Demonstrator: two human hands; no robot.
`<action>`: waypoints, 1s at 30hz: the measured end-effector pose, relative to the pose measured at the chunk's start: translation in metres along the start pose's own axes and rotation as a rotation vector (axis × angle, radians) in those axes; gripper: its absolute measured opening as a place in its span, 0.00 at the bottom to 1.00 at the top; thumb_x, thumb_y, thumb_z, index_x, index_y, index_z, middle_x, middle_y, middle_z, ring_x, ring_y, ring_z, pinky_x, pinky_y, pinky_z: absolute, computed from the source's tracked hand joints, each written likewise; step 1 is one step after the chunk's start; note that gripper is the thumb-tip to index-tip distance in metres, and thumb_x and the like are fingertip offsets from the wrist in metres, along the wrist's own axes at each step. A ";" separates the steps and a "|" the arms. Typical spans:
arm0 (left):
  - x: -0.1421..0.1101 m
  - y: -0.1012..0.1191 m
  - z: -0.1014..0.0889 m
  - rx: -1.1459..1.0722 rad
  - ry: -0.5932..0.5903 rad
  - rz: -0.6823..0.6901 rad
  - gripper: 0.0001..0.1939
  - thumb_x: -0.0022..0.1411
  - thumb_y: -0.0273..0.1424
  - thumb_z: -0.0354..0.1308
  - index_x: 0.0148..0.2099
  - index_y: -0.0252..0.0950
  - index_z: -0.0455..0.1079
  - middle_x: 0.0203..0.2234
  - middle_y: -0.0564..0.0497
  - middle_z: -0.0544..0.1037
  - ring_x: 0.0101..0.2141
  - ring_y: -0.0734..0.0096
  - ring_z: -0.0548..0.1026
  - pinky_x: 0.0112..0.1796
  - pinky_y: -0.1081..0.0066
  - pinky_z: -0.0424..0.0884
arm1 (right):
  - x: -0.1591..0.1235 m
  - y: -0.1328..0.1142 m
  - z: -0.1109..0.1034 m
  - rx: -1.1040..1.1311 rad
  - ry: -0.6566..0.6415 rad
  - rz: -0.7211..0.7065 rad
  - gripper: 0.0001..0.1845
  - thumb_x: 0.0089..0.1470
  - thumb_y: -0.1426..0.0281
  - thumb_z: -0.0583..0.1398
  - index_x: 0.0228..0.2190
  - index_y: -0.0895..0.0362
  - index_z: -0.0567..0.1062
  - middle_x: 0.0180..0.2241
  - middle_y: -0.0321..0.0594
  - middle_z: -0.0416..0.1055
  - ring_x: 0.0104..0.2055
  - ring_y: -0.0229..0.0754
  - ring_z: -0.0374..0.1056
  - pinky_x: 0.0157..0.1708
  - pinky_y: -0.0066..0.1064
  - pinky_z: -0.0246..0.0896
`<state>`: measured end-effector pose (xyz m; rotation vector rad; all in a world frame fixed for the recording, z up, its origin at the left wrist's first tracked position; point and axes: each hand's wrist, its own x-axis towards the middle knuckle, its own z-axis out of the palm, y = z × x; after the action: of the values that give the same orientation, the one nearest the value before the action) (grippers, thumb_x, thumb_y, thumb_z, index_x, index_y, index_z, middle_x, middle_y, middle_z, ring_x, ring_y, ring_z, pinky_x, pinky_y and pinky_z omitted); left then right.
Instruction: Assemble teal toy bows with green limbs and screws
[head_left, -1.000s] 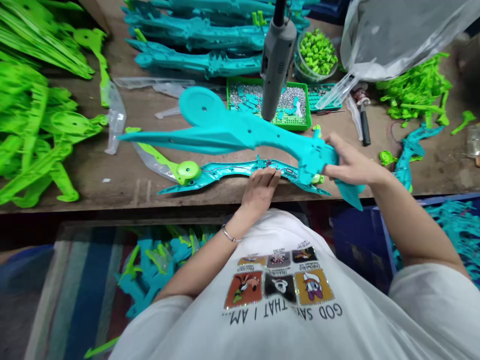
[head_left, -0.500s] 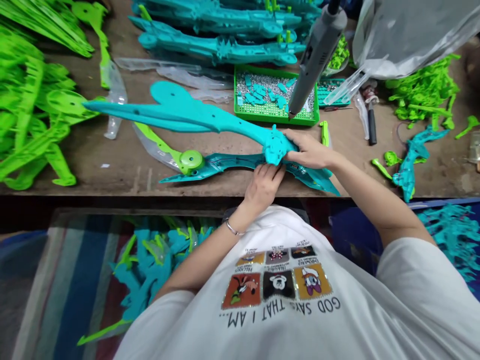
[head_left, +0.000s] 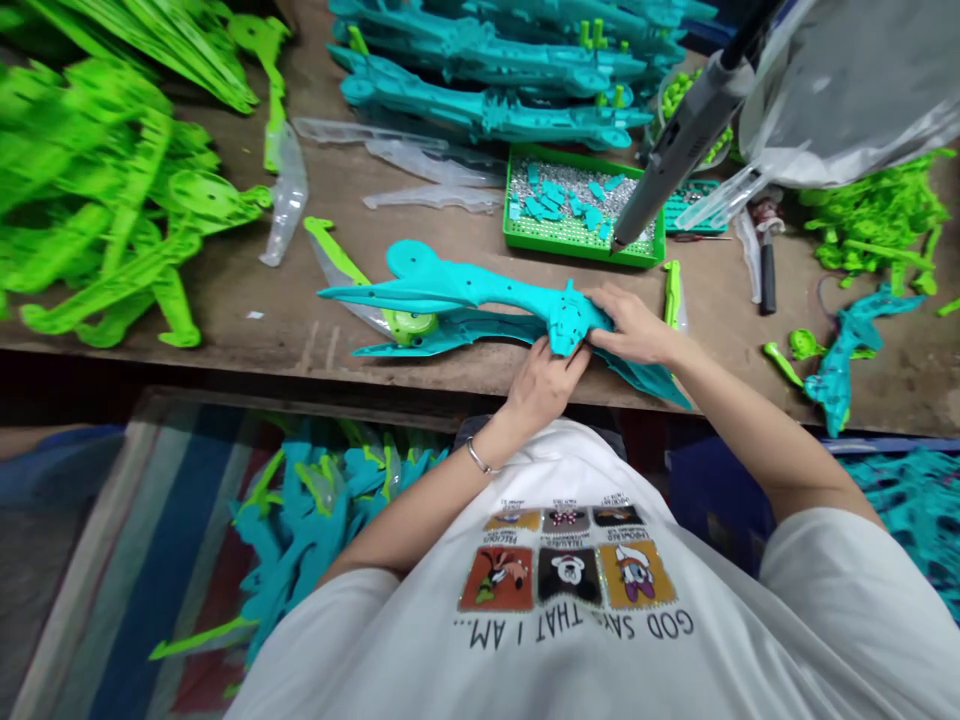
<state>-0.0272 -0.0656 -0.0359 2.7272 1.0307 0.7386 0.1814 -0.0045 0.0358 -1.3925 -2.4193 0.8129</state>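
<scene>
While both hands [head_left: 630,325] grip, teal shell [head_left: 480,288] lies flat.

Under both hands, the teal shell [head_left: 480,290] is smooth, matt moulded plastic; the tabletop [head_left: 247,290] beneath is worn, scuffed wood; beyond, the screwdriver [head_left: 675,150] is grey plastic.

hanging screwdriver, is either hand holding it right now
No: the hanging screwdriver dangles free above the green tray, while both hands grip the teal shell.
</scene>
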 end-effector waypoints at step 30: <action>-0.099 -0.151 -0.130 -0.432 0.435 -1.051 0.16 0.73 0.41 0.53 0.56 0.36 0.65 0.40 0.47 0.81 0.38 0.68 0.81 0.42 0.68 0.76 | -0.001 0.013 0.005 -0.078 -0.164 -0.028 0.39 0.62 0.51 0.59 0.70 0.47 0.61 0.48 0.47 0.67 0.51 0.57 0.70 0.57 0.51 0.66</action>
<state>-0.2430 -0.0213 -0.0059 1.3609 1.8448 1.1265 0.1890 -0.0017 0.0241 -1.3647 -2.6143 0.8659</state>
